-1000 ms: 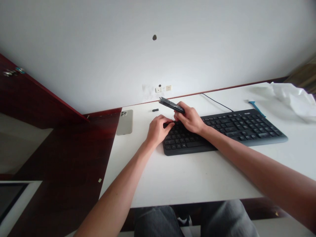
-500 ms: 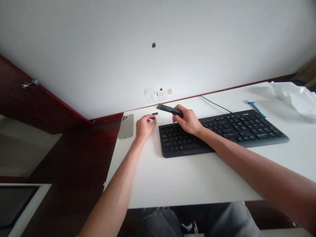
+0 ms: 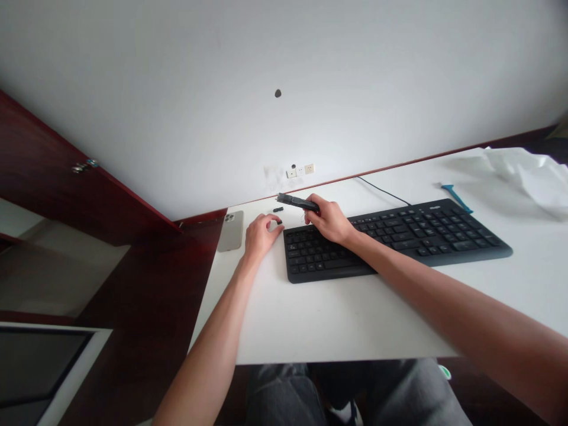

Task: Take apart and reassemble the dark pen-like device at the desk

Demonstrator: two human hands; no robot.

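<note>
Currently the table (image 3: 328,319) carries one black keyboard (image 3: 402,234), one smartphone (image 3: 231,231) lying camera side up, one blue T-headed tool (image 3: 457,197), one crumpled white sheet (image 3: 528,177) and one black cable (image 3: 384,190) running back from the keyboard. Two small black items lie at the far left: a short black strip (image 3: 278,209), which may be more than one piece, and a small black piece (image 3: 279,222) just nearer. A second ago the left hand (image 3: 258,236) was at the keyboard's upper-left keys; now it is off to the left of them, between keyboard and smartphone. Its thumb and forefinger curve around the small black piece, which sits at the forefinger's tip; whether they pinch it, I cannot tell. The short black strip lies just beyond those fingertips. The right hand (image 3: 327,219) remains wrapped around one slim black tool (image 3: 297,202), above the keyboard's far edge, the tool's tip pointing left toward the two black items.
</note>
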